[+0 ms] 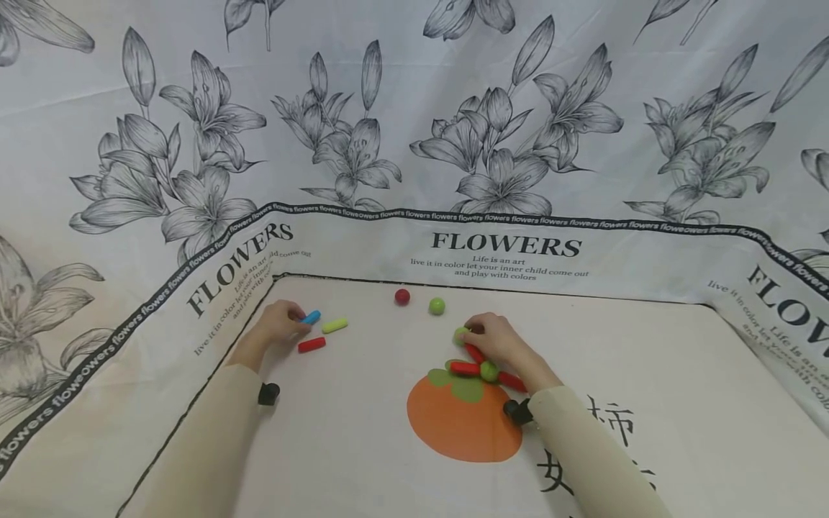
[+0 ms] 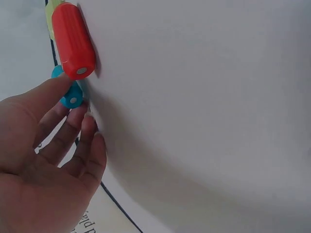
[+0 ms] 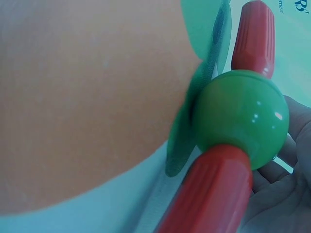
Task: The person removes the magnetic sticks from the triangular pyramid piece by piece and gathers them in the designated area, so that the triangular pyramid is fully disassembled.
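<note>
My left hand (image 1: 280, 321) pinches a blue magnetic rod (image 2: 73, 97) between thumb and fingers, over the cloth at the left. Close by lie a red rod (image 1: 312, 344) and a yellow-green rod (image 1: 334, 326). Farther right, my right hand (image 1: 501, 342) holds a light green ball (image 1: 461, 335) at its fingertips. From that ball a red rod (image 1: 475, 352) runs down to a second green ball (image 3: 243, 116). Two more red rods, one on the left (image 1: 465, 368) and one on the right (image 1: 512, 381), meet this second ball.
A dark red ball (image 1: 402, 296) and another green ball (image 1: 437, 306) sit near the back of the white cloth (image 1: 363, 417). Under the joined pieces is a printed orange persimmon (image 1: 460, 424). Flower-printed fabric (image 1: 363, 144) rises behind and at the sides.
</note>
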### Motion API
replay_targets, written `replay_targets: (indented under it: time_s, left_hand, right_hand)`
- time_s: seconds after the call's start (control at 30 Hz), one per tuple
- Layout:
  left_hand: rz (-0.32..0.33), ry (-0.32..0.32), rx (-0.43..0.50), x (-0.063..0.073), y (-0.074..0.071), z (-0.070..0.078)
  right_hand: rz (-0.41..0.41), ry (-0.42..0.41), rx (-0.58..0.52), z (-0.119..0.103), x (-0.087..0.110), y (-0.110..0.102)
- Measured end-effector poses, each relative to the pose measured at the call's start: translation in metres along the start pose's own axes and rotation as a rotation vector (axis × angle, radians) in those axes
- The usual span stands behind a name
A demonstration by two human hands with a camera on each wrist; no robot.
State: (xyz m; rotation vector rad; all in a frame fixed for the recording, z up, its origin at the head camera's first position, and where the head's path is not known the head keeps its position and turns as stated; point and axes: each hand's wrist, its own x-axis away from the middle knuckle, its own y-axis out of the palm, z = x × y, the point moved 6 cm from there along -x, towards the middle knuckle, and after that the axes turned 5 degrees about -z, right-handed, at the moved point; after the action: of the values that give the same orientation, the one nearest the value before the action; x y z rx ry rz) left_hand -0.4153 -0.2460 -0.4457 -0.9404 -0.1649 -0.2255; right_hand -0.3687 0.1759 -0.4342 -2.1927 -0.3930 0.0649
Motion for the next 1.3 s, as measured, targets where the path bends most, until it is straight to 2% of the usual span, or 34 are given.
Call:
replay_targets:
  time_s: [0.37, 0.63, 0.8, 0.93, 1.07, 1.17, 1.3]
  left_hand:
    - [-0.005, -0.022, 0.0, 0.003, 0.001, -0.007]
    - [-0.002, 0.048, -0.032, 0.013, -0.005, -0.008]
    - [0.05, 0.115, -0.039, 0.023, -0.01, -0.005]
    - [0.127, 0.22, -0.028, 0.036, -0.012, 0.013]
    - [0.158, 0.334, 0.006, 0.047, -0.002, 0.044]
    - [0.131, 0.416, 0.027, 0.05, 0.018, 0.072]
    - [0.009, 0.458, 0.026, 0.055, 0.056, 0.111]
  right_hand:
    - [-0.006, 0.0, 0.01, -0.003, 0.0, 0.003]
    - [-0.004, 0.006, 0.026, -0.003, 0.002, 0.001]
    - [-0.024, 0.041, 0.018, -0.001, 0.011, 0.002]
    - [-0.029, 0.047, 0.018, 0.0, 0.017, 0.004]
    - [-0.02, 0.048, 0.023, 0.002, 0.02, 0.005]
    - [-0.021, 0.05, 0.013, 0.002, 0.021, 0.005]
    - [-0.06, 0.024, -0.021, -0.002, 0.024, 0.006]
